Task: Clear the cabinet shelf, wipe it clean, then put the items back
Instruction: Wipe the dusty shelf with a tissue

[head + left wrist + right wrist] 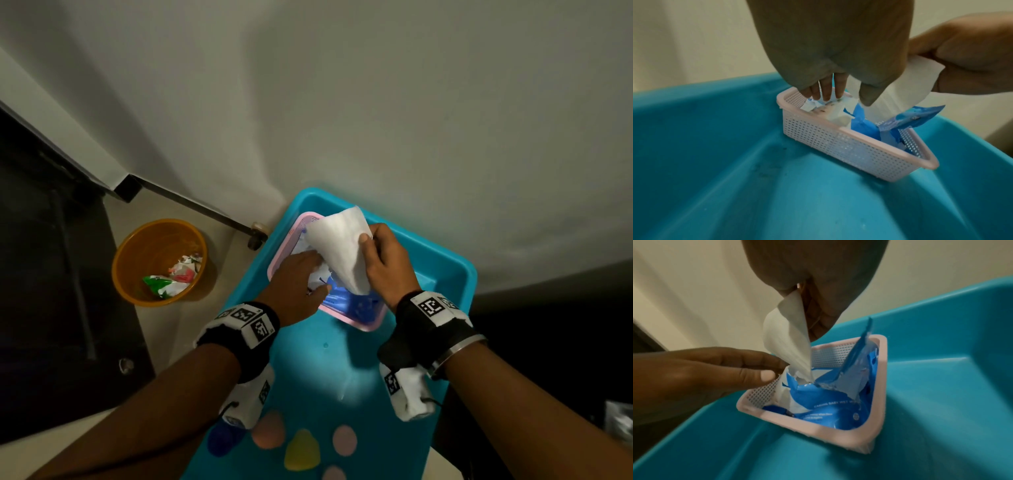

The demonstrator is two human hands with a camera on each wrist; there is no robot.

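A pink mesh basket (359, 323) (838, 146) (838, 428) stands inside a turquoise plastic tray (325, 377) (715, 146) (941, 386). A torn-open blue wet wipes pack (346, 301) (863, 128) (828, 402) lies in the basket. My right hand (366, 240) pinches a white wipe (339, 246) (898, 91) (789, 344) by its top edge; the wipe's lower end is still in the pack's opening. My left hand (317, 274) reaches into the basket and holds the pack's white torn edge between thumb and fingers (824, 92).
An orange bowl (137, 260) with crumpled wrappers sits on the floor to the left. A dark cabinet (51, 274) and a castor (257, 236) stand further left. Coloured round spots (301, 448) mark the tray's near end. A pale wall rises right behind the tray.
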